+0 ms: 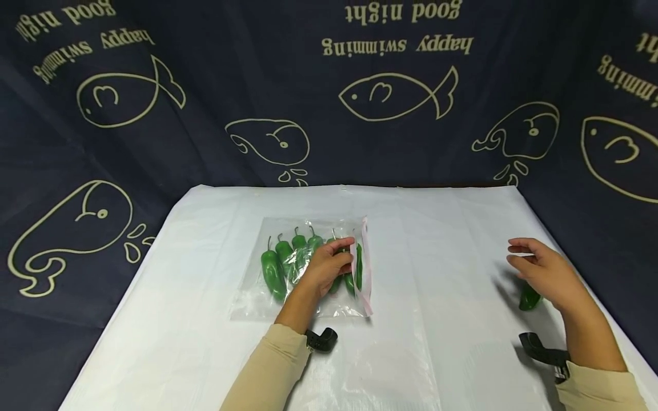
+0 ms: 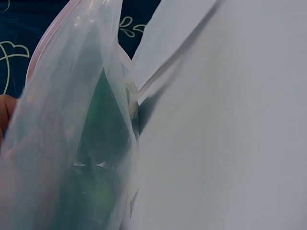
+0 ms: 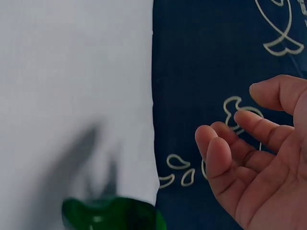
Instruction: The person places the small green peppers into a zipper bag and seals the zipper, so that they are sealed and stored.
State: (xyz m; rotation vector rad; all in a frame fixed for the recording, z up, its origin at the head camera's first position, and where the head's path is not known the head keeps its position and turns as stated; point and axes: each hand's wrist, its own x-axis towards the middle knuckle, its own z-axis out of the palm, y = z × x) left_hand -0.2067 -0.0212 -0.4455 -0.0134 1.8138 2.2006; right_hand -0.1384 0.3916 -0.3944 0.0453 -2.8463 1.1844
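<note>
A clear zip bag point(image 1: 247, 302) with a pink zip edge lies on the table, holding several green peppers point(image 1: 272, 274) side by side. My left hand point(image 1: 325, 267) pinches the bag's upper layer at its right-hand mouth. In the left wrist view the raised plastic point(image 2: 53, 124) fills the left half, a green pepper showing blurred through it. My right hand point(image 1: 552, 277) hovers, fingers loosely bent and holding nothing, over a single green pepper point(image 1: 528, 298) near the table's right side. The right wrist view shows part of that pepper point(image 3: 112, 215) below the hand point(image 3: 264, 163).
A white cloth point(image 1: 442, 240) covers the table. Another flat sheet of clear plastic point(image 1: 385, 365) lies at the front middle. Dark blue fabric point(image 1: 319, 154) with fish and whale drawings hangs behind and at both sides. Each wrist wears a black camera mount point(image 1: 322, 340).
</note>
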